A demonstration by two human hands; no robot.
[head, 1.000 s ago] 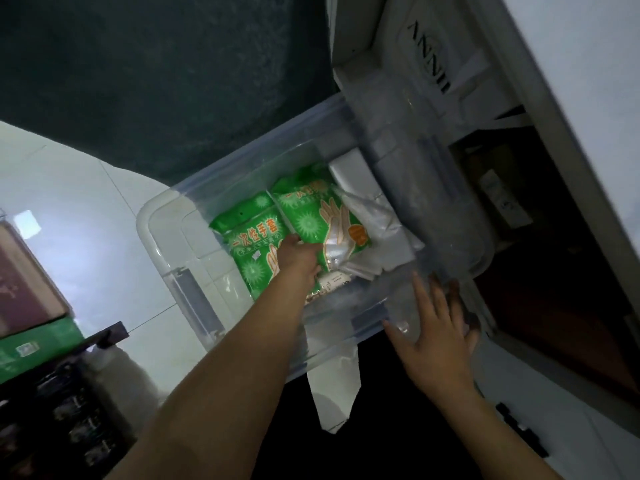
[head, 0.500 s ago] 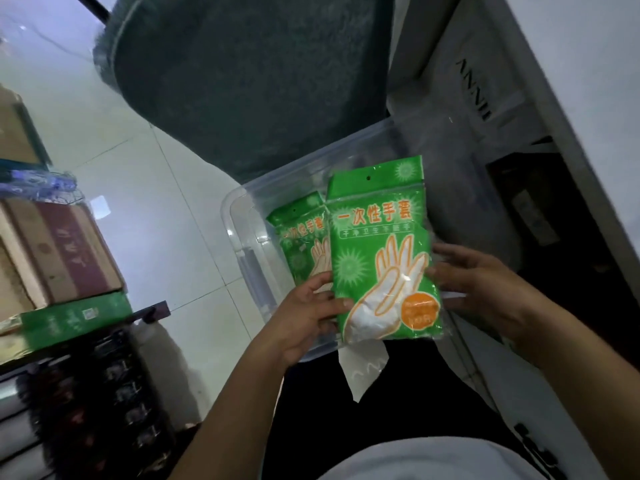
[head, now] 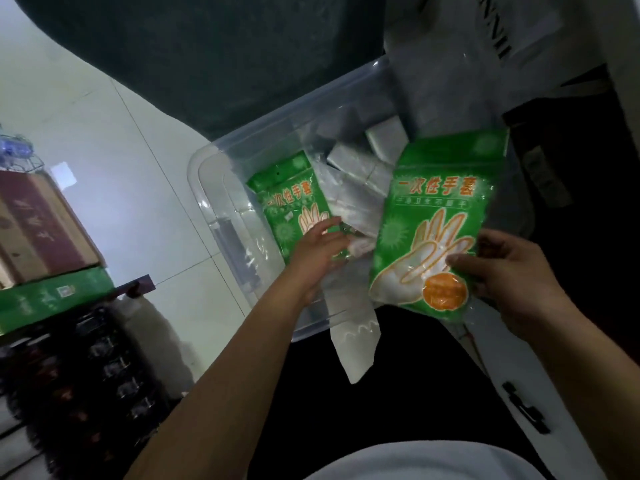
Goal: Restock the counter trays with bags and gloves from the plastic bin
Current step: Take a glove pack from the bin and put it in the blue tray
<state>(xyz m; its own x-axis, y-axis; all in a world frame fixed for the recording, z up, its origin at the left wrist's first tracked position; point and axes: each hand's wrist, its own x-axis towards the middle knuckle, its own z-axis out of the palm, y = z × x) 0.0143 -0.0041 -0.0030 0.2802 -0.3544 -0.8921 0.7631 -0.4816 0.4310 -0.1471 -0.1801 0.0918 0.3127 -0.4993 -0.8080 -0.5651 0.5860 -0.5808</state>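
Note:
A clear plastic bin point(head: 221, 188) sits on the floor in front of me. My right hand point(head: 512, 275) holds a green glove packet point(head: 433, 216) upright above the bin's right side, thumb on its front. Inside the bin lies a second green glove packet point(head: 287, 202), and my left hand point(head: 318, 251) rests on its lower end with fingers curled over it. Whether that hand grips the packet is unclear. Folded stacks of clear plastic bags point(head: 356, 168) fill the bin's far part. A loose clear bag point(head: 356, 344) hangs over the bin's near rim.
A dark green mat point(head: 207, 64) lies beyond the bin on the white tiled floor point(head: 104, 161). Cardboard boxes point(head: 41, 230) are stacked at the left above a dark rack point(head: 76, 368). A white cabinet edge point(head: 571, 36) and its dark opening stand at the right.
The lifted glove packet passed from both hands to my right hand alone and shifted right. My left hand let go of it and dropped into the bin onto the second packet.

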